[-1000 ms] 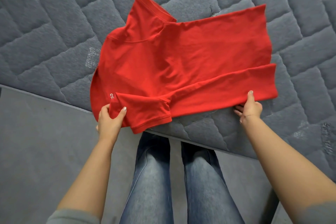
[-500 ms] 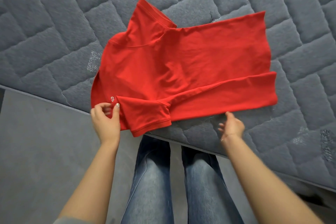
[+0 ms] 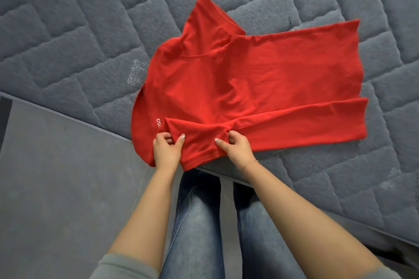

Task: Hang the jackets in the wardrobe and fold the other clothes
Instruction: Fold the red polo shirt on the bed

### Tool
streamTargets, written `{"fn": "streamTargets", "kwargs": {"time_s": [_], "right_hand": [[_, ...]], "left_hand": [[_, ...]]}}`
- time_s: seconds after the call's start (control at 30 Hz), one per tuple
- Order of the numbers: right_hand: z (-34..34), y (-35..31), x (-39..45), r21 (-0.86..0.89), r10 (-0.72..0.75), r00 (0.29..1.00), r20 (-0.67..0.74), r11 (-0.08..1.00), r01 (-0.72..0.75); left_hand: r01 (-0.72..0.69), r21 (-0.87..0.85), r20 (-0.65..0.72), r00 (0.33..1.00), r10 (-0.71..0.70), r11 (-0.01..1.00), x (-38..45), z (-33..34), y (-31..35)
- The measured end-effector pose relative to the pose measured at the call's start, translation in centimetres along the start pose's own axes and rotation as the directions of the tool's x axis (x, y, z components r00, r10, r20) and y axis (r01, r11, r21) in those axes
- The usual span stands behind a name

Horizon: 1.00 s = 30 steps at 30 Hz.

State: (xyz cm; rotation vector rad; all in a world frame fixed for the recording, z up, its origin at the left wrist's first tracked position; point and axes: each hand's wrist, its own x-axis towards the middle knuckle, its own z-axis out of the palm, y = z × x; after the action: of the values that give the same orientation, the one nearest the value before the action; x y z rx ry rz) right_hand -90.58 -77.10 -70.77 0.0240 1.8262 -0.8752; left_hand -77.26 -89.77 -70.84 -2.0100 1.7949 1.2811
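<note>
A red T-shirt [image 3: 249, 84] lies spread on the grey quilted mattress [image 3: 79, 29], its near long side folded over in a strip and its near sleeve hanging at the mattress edge. My left hand [image 3: 166, 150] pinches the left side of that sleeve by the small white lettering. My right hand [image 3: 237, 148] pinches the sleeve's right side, where it meets the folded strip. The far sleeve sticks up toward the top of the view.
The mattress edge [image 3: 68, 118] runs diagonally from left to lower right. Grey floor [image 3: 56, 188] lies below it. My legs in blue jeans [image 3: 204, 222] stand against the edge, right under the shirt.
My right hand let go of the shirt's hem at the right and moved left to the near sleeve, where it now pinches. My left hand kept its hold near the lettering.
</note>
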Motion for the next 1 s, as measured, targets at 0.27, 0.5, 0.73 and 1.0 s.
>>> {"fn": "streamTargets", "kwargs": {"time_s": [0.27,0.5,0.73,1.0], "right_hand": [[0.0,0.7,0.3,0.069,0.04,0.994,0.102,0.996,-0.047],[-3.4,-0.9,1.2,-0.369,-0.018,0.994,-0.106,0.929,-0.023],[-15.2,-7.8,7.3,-0.314,-0.273,0.957,-0.096,0.921,0.231],[-27.8,-13.2,15.7,-0.816,-0.596,0.788,-0.154,0.526,0.238]], "left_hand": [[-0.239,-0.069,0.0,0.971,0.24,0.969,2.4,-1.6,1.0],[-0.208,0.096,-0.132,0.967,0.22,0.973,2.2,-2.2,4.7],[-0.641,0.18,0.15,0.767,0.623,0.746,2.6,1.7,17.4],[-0.695,0.656,0.378,0.641,0.668,0.296,8.0,10.5,28.8]]}}
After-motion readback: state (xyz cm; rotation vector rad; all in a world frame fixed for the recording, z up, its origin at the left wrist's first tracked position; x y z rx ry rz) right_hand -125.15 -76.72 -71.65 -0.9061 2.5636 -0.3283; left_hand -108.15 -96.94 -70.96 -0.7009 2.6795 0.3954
